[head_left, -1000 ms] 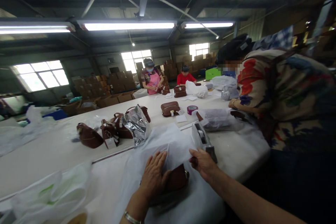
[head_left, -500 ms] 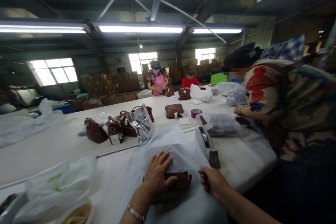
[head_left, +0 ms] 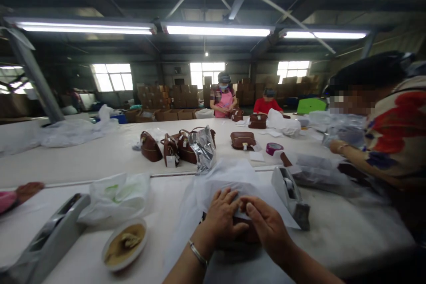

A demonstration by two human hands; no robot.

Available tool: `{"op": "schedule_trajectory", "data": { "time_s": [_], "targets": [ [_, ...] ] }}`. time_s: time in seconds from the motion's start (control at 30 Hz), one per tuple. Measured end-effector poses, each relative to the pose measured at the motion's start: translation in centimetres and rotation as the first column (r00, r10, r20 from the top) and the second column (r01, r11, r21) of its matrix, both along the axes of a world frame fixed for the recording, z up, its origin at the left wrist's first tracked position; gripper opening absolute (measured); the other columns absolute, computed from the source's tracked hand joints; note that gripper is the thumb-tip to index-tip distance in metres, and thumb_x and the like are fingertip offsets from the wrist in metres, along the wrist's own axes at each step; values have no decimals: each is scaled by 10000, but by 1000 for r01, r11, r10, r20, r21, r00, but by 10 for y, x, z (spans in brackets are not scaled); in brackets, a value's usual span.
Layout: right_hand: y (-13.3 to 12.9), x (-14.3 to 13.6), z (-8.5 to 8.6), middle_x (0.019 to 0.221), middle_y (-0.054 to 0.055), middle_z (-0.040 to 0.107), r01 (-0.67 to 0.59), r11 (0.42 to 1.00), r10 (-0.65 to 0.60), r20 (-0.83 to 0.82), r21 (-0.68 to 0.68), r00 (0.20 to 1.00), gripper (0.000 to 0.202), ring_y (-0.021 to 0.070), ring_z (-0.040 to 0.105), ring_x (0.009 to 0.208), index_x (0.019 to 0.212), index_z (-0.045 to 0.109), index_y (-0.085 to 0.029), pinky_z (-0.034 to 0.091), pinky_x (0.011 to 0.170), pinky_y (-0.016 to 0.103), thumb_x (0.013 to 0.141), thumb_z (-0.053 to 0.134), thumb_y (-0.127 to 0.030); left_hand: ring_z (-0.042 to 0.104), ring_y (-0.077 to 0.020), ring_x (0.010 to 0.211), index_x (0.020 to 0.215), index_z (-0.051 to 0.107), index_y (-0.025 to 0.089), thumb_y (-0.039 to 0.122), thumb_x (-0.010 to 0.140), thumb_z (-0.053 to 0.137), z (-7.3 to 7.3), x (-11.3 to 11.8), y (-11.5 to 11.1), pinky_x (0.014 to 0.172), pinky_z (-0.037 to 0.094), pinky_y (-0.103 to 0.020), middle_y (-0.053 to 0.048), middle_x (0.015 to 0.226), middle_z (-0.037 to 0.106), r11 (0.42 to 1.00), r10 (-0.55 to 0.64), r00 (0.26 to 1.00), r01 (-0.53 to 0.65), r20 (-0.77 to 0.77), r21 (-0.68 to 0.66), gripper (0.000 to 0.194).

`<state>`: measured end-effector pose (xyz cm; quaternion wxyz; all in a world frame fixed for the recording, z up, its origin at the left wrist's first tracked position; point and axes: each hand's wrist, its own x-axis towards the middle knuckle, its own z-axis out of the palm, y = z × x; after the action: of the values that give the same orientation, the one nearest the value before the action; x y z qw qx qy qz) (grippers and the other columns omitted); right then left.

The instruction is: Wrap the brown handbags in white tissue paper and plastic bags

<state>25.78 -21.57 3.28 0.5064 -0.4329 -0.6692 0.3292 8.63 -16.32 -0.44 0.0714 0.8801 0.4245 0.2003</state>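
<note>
The brown bag (head_left: 250, 232) lies on the white paper (head_left: 186, 217) on the table (head_left: 86, 159), under both hands and partly hidden. The left hand (head_left: 221, 215) is open, its fingers spread flat on the paper over the bag. The right hand (head_left: 271, 226) has its fingers bent in by the left fingertips; I can't tell if they pinch the paper. I think a soft, flat press works best, with the paper pulled gently so it won't rip or bunch up. The tape holder (head_left: 290, 197) sits near the right hand.
</note>
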Motion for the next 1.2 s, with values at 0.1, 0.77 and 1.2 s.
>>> {"op": "schedule_trajectory", "data": {
  "time_s": [0.1, 0.77, 1.2],
  "targets": [
    [50, -27, -15, 1360, 138, 620, 5, 982, -54, 253, 191, 966, 515, 262, 552, 1282, 1319, 594, -179, 417, 1132, 470, 970, 385, -494, 374, -341, 1437, 1451, 467, 245, 527, 755, 696, -3, 0, 0, 1241, 195, -552, -111, 1505, 500, 1000, 7, 998, -7, 67, 4, 785],
    [70, -42, -60, 1593, 76, 348, 24, 988, -137, 797, 152, 588, 587, 312, 279, 1491, 1493, 424, -218, 247, 1205, 568, 964, 431, -473, 652, -191, 1154, 1177, 674, 193, 447, 968, 398, 1, -136, 30, 1016, 461, -287, -89, 1231, 719, 794, 593, 786, -534, 175, -291, 429],
    [71, -45, -56, 1599, 68, 329, -3, 989, -120, 831, 145, 543, 594, 333, 270, 1491, 1505, 405, -230, 231, 1200, 585, 952, 457, -440, 691, -202, 1062, 1229, 621, 94, 308, 938, 495, -16, -103, 81, 946, 483, -279, -153, 1146, 738, 657, 750, 632, -676, 197, -334, 383]
  ]
}}
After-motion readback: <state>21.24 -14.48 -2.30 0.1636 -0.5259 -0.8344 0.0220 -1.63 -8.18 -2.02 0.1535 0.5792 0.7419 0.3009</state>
